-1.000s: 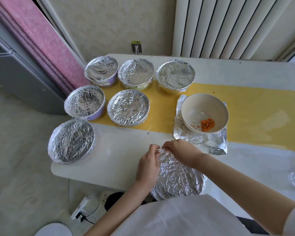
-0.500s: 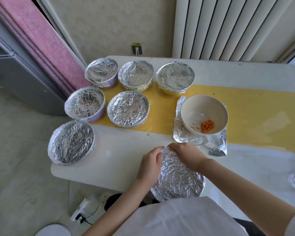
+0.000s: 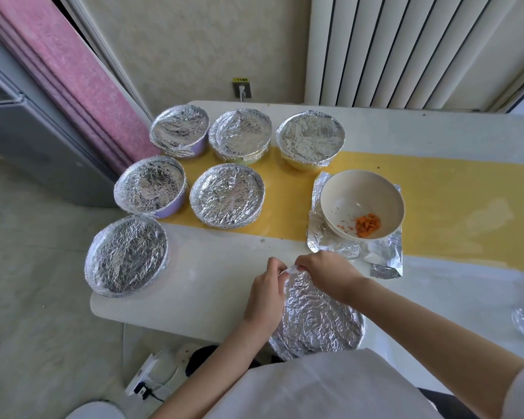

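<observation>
Bright daylight, foil glare, wide-angle edge distortion

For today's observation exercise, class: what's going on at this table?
A person is working the foil that covers a dish at the near edge of the table. The left hand and right hand both pinch the foil at its far rim. Six foil-covered bowls stand to the left. To the right, an uncovered beige bowl holding a few orange food pieces sits on a loose foil sheet.
</observation>
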`<act>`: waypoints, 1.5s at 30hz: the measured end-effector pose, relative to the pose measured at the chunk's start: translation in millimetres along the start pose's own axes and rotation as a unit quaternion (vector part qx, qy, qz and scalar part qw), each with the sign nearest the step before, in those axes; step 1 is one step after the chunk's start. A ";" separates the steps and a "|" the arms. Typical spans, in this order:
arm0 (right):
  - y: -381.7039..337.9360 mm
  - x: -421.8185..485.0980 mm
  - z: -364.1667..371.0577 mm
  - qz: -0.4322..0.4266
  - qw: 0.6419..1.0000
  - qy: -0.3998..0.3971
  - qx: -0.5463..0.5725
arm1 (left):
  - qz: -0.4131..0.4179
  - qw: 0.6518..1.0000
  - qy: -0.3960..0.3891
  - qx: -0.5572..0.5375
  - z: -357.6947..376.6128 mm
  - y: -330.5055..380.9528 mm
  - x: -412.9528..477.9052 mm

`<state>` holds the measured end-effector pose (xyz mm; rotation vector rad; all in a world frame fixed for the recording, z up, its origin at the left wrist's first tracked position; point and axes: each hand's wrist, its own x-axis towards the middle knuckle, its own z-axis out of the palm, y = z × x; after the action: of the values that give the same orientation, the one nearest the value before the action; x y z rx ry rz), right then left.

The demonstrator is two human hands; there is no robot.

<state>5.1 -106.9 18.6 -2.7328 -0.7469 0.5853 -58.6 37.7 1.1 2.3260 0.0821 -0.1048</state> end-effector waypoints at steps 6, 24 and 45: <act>1.1 2.4 3.2 0.011 1.000 -0.005 0.020 | -0.011 0.999 0.031 0.007 -1.4 -6.5 -10.0; 0.1 -3.1 2.4 -0.013 1.000 -0.002 0.016 | 0.026 0.999 0.001 0.022 2.0 0.3 -2.3; 7.2 -46.7 9.8 0.192 0.971 0.072 0.121 | 0.113 0.988 -0.103 0.023 6.3 19.1 25.2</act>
<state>-32.9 -136.4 22.1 -2.6602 -0.0998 0.5061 -32.2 20.7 8.1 2.3389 -0.2891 -0.2335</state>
